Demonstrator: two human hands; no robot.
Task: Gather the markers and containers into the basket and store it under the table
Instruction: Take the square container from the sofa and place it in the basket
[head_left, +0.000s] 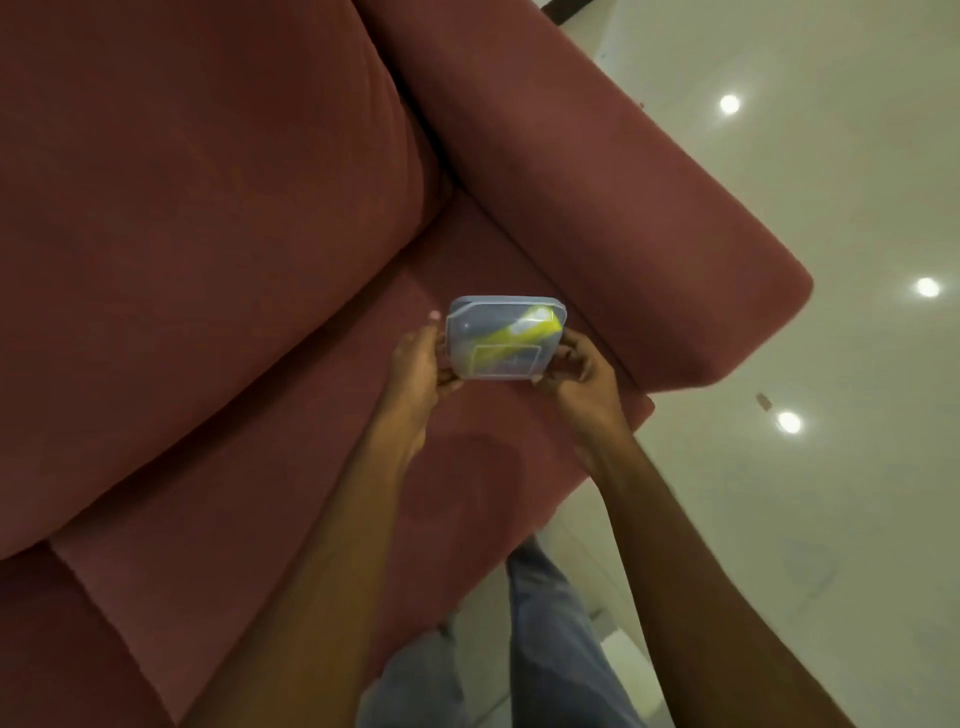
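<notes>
Two grips were closed on one thing. The left grip (421, 364) was curled round the left edge of the clear lidded container (483, 358), and the right grip (582, 374) was pinched on its near right corner. The box was thus clamped from opposite sides, seemingly so that it would be kept level and the lid pressed on.

A yellow marker (524, 332) was seen lying slantwise inside, under the lid. A bluish shape beside it could not be made out.

The container was held low over the seat cushion (311, 441) of a red sofa, near the armrest (597, 208). Whether it was touching the fabric or lifted clear could not be told. The step in hand was judged to be the picking up of the box from the corner of the seat, ready for carrying.

Neither the basket nor the counter was shown, so the gathering was judged to be far from finished. A pale glossy floor (831, 208) with reflected lamps was seen to the right, and legs in blue trousers (550, 623) below.
</notes>
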